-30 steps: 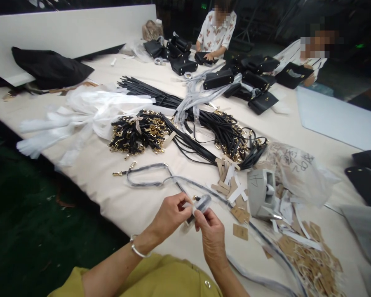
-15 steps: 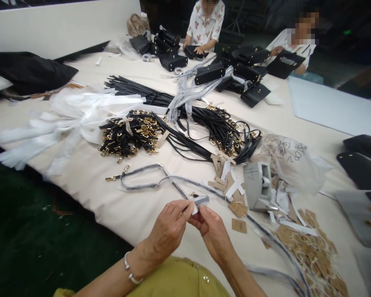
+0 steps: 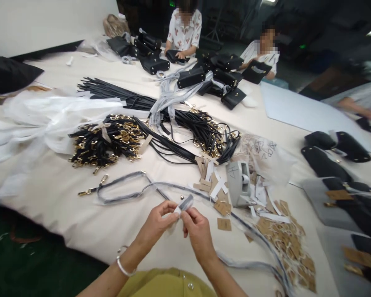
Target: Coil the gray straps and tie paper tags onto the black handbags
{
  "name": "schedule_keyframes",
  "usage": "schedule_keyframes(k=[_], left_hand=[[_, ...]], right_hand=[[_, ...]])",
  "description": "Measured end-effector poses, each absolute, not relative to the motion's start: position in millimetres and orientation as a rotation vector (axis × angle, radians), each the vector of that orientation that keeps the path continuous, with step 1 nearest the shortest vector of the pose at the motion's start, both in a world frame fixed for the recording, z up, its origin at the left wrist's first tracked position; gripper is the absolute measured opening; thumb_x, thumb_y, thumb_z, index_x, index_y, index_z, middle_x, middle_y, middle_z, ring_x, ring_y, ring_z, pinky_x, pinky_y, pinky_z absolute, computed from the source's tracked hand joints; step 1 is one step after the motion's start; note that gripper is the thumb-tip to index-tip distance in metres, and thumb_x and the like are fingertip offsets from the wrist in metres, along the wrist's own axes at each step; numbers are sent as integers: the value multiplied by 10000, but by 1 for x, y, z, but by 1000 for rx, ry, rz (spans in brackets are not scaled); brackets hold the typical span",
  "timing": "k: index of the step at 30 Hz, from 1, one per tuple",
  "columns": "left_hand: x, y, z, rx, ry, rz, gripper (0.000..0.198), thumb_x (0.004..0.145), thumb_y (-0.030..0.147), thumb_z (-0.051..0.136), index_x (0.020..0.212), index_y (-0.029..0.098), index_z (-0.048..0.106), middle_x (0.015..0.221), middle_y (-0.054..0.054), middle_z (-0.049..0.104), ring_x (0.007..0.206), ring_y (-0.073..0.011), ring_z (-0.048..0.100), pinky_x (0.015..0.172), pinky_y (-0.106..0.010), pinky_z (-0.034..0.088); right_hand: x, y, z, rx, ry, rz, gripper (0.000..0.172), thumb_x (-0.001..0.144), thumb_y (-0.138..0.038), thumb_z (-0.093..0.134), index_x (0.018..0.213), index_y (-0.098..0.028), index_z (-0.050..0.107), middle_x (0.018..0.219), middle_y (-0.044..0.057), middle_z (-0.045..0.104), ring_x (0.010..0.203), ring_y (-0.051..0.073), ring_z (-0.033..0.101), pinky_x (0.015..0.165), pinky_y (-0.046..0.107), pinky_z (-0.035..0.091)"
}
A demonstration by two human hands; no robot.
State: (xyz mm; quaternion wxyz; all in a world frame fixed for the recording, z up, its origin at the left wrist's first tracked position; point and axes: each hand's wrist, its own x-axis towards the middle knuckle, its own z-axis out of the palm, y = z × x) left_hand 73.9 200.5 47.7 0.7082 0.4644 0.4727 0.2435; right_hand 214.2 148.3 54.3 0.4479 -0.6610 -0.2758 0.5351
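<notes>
A long black strap [image 3: 120, 178] in clear film lies looped on the cloth-covered table, with a gold clasp at its left end. Near the table's front, my left hand [image 3: 160, 220] pinches a small white strip [image 3: 178, 210] at the film-wrapped end of the strap. My right hand [image 3: 198, 231] pinches the same wrapped end from the right side. A small gold piece shows just above the fingertips. To the right of my hands stands a grey tape dispenser [image 3: 237, 183], with brown tags [image 3: 224, 224] beside it.
Bundled black straps with gold clasps [image 3: 108, 140] lie behind my hands, white film strips [image 3: 49, 119] to the left. Brown tags with strings [image 3: 284, 235] are heaped at the right. Black bags [image 3: 190, 77] lie farther back, where people handle some. More bags [image 3: 324, 165] sit at the right.
The view has swung right, so the table's contents appear farther left and another person shows at the right edge. Both hands still hold the wrapped end, now tilted more upward.
</notes>
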Motion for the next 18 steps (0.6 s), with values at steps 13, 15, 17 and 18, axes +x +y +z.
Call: schedule_keyframes(k=[13, 15, 17, 18], left_hand=[[94, 206, 48, 500, 1096, 639, 352, 626, 386, 819, 823, 133, 673, 744, -31, 701, 659, -136, 578, 658, -223, 419], [97, 207, 50, 464, 1072, 617, 346, 632, 379, 818, 827, 132, 673, 762, -37, 707, 682, -139, 584, 669, -226, 421], [101, 207, 52, 446, 1041, 587, 349, 634, 379, 820, 833, 133, 672, 781, -42, 713, 693, -140, 585, 675, -231, 423], [104, 206, 53, 445, 1025, 573, 352, 634, 383, 822, 831, 133, 671, 780, -41, 711, 689, -138, 582, 673, -234, 423]], right_hand=[[419, 137, 71, -2109, -589, 446, 530, 710, -585, 647, 1019, -158, 709, 1018, 103, 684, 1018, 277, 560, 853, 354, 444], [453, 135, 65, -2136, -526, 590, 548, 584, -572, 724, 916, -136, 736, 937, 114, 705, 913, 278, 604, 776, 366, 475], [471, 135, 57, -2114, -489, 785, 539, 519, -549, 761, 860, -132, 748, 870, 105, 717, 786, 244, 626, 689, 351, 491], [475, 135, 52, -2092, -474, 864, 539, 509, -540, 771, 862, -133, 752, 858, 97, 719, 749, 223, 627, 661, 336, 491]])
